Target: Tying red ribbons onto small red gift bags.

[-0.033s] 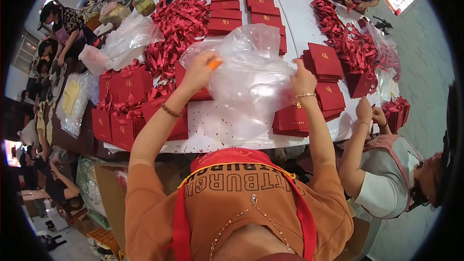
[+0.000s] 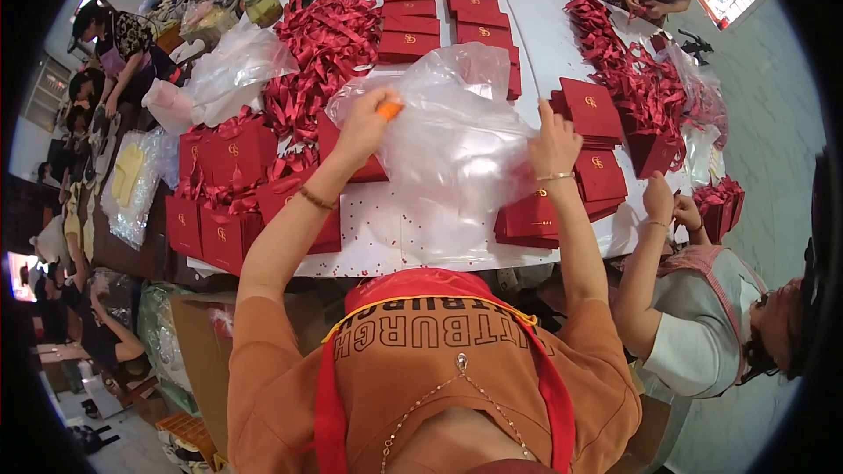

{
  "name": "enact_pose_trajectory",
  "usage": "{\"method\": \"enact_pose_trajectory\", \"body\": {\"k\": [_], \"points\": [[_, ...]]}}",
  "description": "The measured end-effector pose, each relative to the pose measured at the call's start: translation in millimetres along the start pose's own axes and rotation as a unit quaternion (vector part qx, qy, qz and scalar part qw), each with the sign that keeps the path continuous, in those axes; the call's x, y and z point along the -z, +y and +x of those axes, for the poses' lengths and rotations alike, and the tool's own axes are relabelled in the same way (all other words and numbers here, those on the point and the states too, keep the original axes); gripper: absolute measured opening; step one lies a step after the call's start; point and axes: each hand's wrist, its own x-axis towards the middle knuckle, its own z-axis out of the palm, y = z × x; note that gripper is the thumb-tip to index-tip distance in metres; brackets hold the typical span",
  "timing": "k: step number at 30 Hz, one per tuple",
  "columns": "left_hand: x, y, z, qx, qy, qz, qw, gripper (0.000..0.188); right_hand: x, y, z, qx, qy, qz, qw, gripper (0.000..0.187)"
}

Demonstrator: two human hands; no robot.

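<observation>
A clear plastic bag [image 2: 457, 145] hangs spread between my hands above the white table. My left hand [image 2: 362, 132] is closed on the bag's upper left edge; an orange cover sits on one fingertip. At the bag's right edge is my right hand [image 2: 555, 145], its fingers apart and the index finger stretched away from me. The bag's edge meets this hand on the thumb side; whether it is pinched there is hidden. Close to my right hand stand stacked red paper bags [image 2: 590, 110], with more red bags [image 2: 529, 218] just below it.
Red ribbon-handled bags [image 2: 224, 158] stand at left, near a heap of red ribbons [image 2: 329, 44]. Further red stacks [image 2: 408, 35] lie at the far side. A co-worker's hands [image 2: 663, 202] are at the right edge; other people work across the table [image 2: 378, 219].
My right hand's fingers have spread and moved slightly up and right. The plastic bag has shifted a little and looks less blurred. My left hand keeps its grip.
</observation>
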Motion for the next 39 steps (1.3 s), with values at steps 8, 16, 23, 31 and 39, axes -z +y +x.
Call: {"method": "enact_pose_trajectory", "body": {"k": [8, 16, 23, 31, 39], "points": [[-113.8, 35.7, -43.5, -0.290, 0.002, 0.104, 0.951, 0.018, -25.7, -43.8, -5.5, -0.141, -0.319, 0.723, 0.596, 0.043], [-119.3, 66.7, -115.4, -0.305, -0.314, -0.009, 0.899, 0.041, -18.1, 9.0, -162.1, -0.168, -0.222, 0.609, 0.743, 0.047], [-84.1, 57.6, -101.8, -0.437, -0.067, 0.363, 0.820, 0.021, -91.4, 30.0, -101.5, -0.194, -0.128, 0.464, 0.855, 0.052], [-0.8, 46.5, 59.2, -0.257, 0.087, 0.681, 0.680, 0.067, -210.2, -69.0, -17.8, -0.101, -0.118, 0.228, 0.961, 0.054], [12.7, 44.5, 47.4, -0.234, 0.086, 0.657, 0.711, 0.073, -32.8, -87.3, -36.8, 0.358, -0.329, 0.071, 0.871, 0.018]]}}
